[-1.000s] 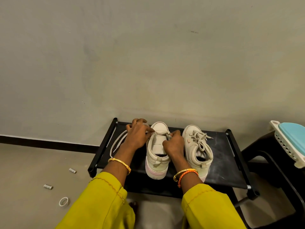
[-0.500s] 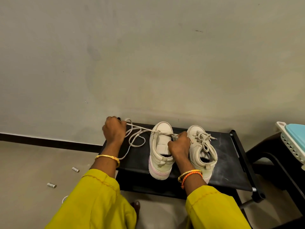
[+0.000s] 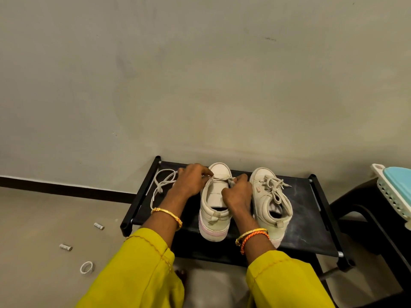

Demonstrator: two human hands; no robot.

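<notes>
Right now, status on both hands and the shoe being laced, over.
Left hand pinches beige flat lace over pink-soled cream sneaker. Right hand pinches its other side. Tied cream sneaker alongside, nothing blocking.

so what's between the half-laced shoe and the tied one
The right hand and its wrist lie between the half-laced shoe and the tied shoe, its fingers pinching the lace; the head view shows this.

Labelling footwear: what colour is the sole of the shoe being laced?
Pale pink sole under a cream shoe; head view.
</notes>
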